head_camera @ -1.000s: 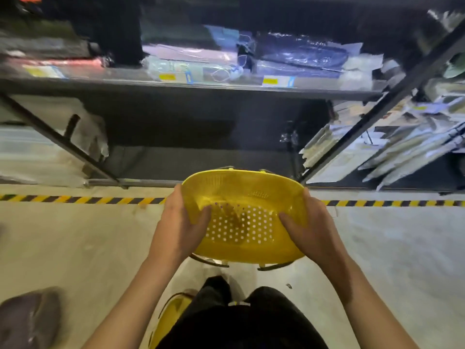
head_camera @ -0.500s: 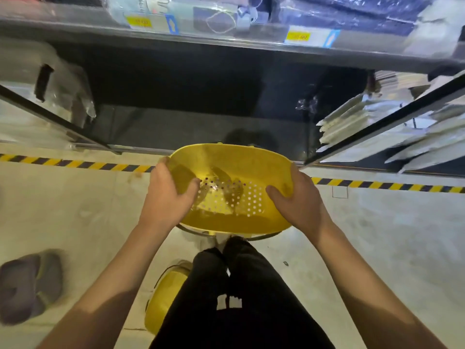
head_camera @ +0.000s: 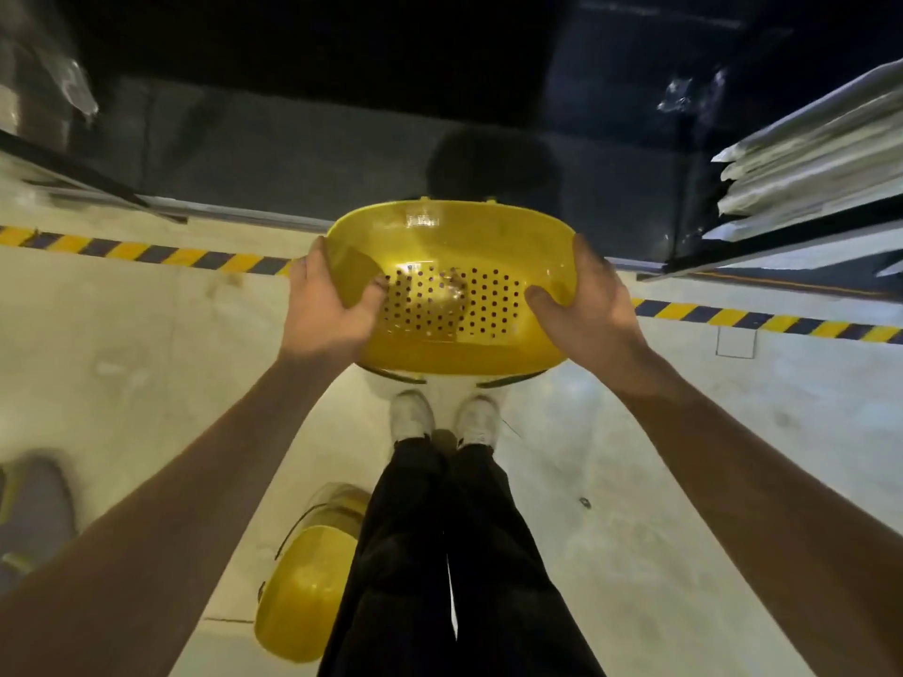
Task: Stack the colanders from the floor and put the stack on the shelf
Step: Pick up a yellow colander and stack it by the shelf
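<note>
While gripped, colander stack (head_camera: 454, 295) beyond shelf edge (head_camera: 234, 213).

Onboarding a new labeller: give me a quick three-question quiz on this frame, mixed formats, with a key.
1. True or false: the left hand and right hand both hold the yellow perforated plastic colander by its opposite sides.
2. Multiple choice: where is the second yellow plastic colander? A) on the floor beside the person's left leg B) on the dark bottom shelf C) in the right hand
3. Fill in: the tape stripe on the floor is yellow and ____.

Key: 1 true; 2 A; 3 black.
</note>
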A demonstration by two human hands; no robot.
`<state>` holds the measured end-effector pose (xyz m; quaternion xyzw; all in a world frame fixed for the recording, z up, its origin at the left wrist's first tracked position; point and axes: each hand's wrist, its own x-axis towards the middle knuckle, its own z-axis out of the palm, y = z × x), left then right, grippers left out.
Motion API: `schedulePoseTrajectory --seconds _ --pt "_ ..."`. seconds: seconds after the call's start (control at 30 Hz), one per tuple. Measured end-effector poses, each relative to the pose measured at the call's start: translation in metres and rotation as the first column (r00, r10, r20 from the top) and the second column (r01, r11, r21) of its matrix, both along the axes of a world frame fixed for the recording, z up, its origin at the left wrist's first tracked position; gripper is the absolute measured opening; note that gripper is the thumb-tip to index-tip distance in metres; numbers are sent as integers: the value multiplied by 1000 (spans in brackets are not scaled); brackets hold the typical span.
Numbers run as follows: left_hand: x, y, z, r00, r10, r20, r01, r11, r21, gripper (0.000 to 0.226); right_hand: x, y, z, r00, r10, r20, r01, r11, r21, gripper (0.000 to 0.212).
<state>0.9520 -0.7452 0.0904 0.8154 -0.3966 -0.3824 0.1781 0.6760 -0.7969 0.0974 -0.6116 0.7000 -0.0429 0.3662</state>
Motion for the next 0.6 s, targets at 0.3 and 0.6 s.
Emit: schedulePoseTrajectory --seconds 0.3,0.6 --pt "12 -53 -149 990 57 -133 -57 998 9 77 23 -41 -158 988 -50 145 38 996 83 80" --pt "9 -59 -221 993 -91 -69 93 995 29 96 21 -47 -240 994 97 -55 -84 977 197 113"
